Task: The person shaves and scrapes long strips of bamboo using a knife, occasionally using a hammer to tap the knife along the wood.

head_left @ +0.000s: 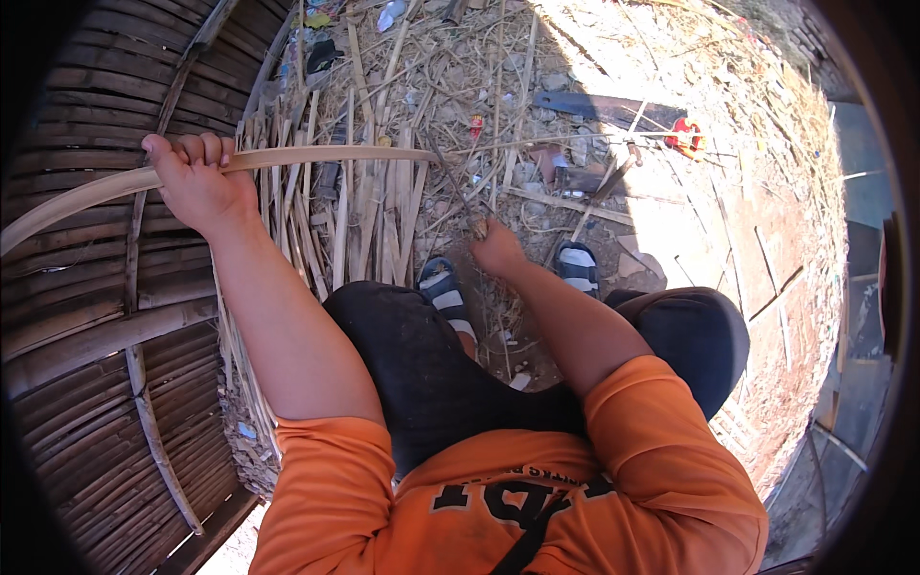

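My left hand (203, 182) is wrapped round a long pale bamboo strip (326, 154). The strip bends down past the hand toward the left edge of the view. Its other end lies over the ground in front of my left foot and meets a thin dark blade, seen nearly edge-on. That blade belongs to a knife (455, 187), whose handle is closed in my right hand (498, 250) between my knees. The fingers of the right hand cover most of the handle.
Split bamboo pieces (376, 216) lie beside my left foot. A slatted bamboo wall (86, 144) rises close on the left. Ahead, among straw and scraps, are a broad dark blade (594, 107), a red and yellow object (686, 139) and another dark tool (615, 178).
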Demonstrator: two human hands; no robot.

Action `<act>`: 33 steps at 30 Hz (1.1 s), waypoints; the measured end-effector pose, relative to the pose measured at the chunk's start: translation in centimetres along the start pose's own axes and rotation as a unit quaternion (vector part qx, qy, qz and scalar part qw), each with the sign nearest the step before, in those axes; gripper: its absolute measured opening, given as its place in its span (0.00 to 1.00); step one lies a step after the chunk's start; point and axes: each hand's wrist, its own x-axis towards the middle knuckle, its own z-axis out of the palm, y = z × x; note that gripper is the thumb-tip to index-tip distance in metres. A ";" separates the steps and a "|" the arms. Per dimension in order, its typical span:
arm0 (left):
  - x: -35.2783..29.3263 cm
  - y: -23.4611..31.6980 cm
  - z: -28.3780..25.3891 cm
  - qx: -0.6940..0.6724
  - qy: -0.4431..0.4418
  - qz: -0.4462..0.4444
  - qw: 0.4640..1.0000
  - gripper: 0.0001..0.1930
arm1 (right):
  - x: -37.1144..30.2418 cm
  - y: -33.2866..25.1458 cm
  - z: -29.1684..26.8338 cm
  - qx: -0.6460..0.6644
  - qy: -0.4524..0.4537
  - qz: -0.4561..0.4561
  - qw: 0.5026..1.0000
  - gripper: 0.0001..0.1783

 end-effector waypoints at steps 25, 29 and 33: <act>-0.2 17.4 -5.7 -0.074 -0.253 0.075 0.962 0.25 | -0.2 -6.0 -4.2 0.158 0.053 -0.125 0.978 0.25; -0.2 14.3 -4.5 -0.105 -0.188 0.118 0.969 0.27 | -3.8 -14.3 -7.7 0.184 0.027 -0.210 0.960 0.21; -1.1 12.5 -3.0 -0.160 -0.149 0.123 0.968 0.28 | -5.8 -17.9 -10.0 0.122 0.009 -0.318 0.940 0.17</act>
